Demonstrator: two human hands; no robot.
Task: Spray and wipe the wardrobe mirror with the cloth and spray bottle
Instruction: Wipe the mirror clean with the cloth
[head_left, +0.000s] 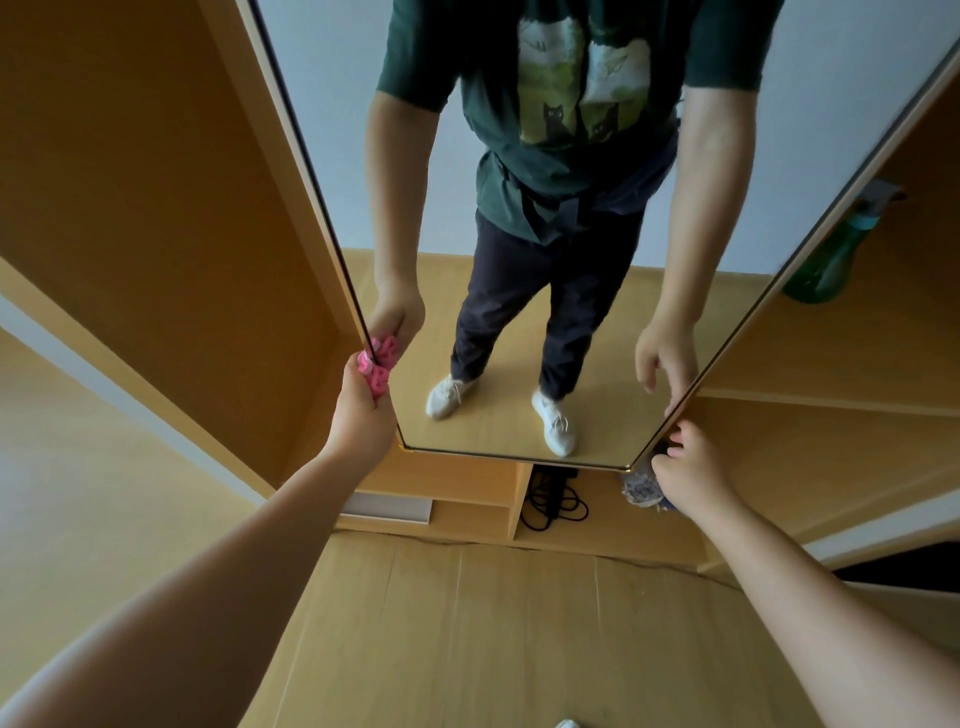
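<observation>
- The wardrobe mirror (426, 208) is a tall pane in a thin, brass-coloured frame, set between open light-wood compartments. It reflects a pale wall, wooden flooring and the person in a dark green printed T-shirt, dark trousers and white shoes.
- The cloth (375, 375) is bright pink and bunched into a small wad. It is pressed against the mirror's left edge, low down, and its pink reflection shows just beside it in the glass.
- The left hand (363, 410) is clamped around the cloth, fingers curled tight, with the arm stretched out towards the glass.
- The right hand (691, 467) is at the mirror's lower right corner, well apart from the left. Its fingers are loosely curled and hold nothing, with the fingertips right by the frame; whether they touch it cannot be told.
- The spray bottle (826, 265) stands upright on a shelf (857, 358) just right of the mirror, untouched. It has a green see-through body, a bluish collar and a greyish trigger head, and it looks blurred.
- A small blue-and-white patterned item (641, 488) lies partly hidden under the right hand, below the mirror's corner.
- A coiled black cable (553, 506) sits in a low compartment beneath the mirror.
- The wardrobe (156, 208) rises on both sides, and the wooden floor (467, 623) fills the foreground.
</observation>
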